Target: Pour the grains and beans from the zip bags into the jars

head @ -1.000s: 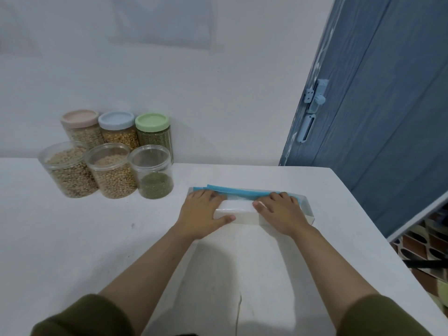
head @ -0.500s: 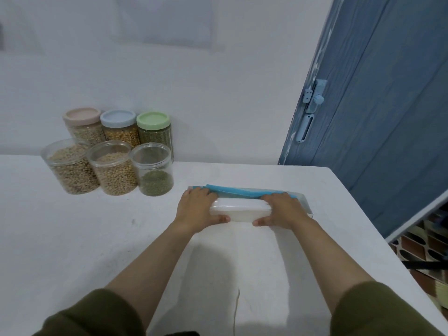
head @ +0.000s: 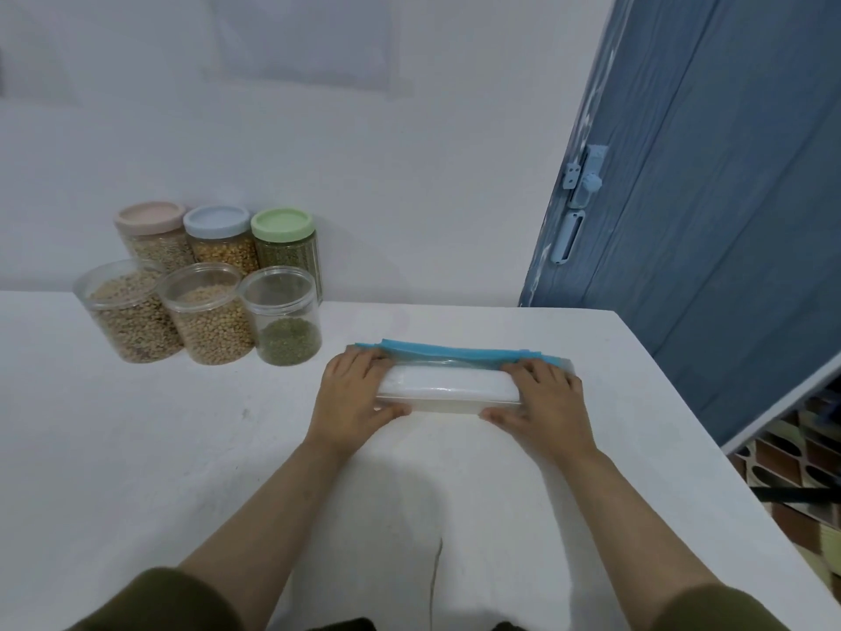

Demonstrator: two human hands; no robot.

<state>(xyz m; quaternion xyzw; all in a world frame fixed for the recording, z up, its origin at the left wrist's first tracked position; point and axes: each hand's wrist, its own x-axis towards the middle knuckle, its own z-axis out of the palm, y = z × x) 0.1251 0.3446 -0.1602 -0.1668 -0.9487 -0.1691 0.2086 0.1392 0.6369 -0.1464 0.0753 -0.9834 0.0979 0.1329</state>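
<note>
No readable text anywhere — the jars (head: 207, 311), their lids (head: 217, 220), the bags (head: 448, 387) and the door (head: 728, 198) carry no lettering, labels or numbers — none legible.

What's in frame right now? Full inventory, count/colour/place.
open jars: 3, clear, front row at the table's far left; two hold tan grains or beans, the right one a low layer of green
lidded jars: 3, lids pink, pale blue, green, back row against the wall, filled
zip bags: count unclear, clear with blue zip strips, rolled or folded flat at the table's centre-right
table: 1, white, fills the lower frame
wall: white, behind the table
door: 1, blue, at right, with a pale latch
left hand: on the bags' left end, thumb in front
right hand: on the bags' right end, thumb in front
sleeves: 2, olive, bottom corners
</note>
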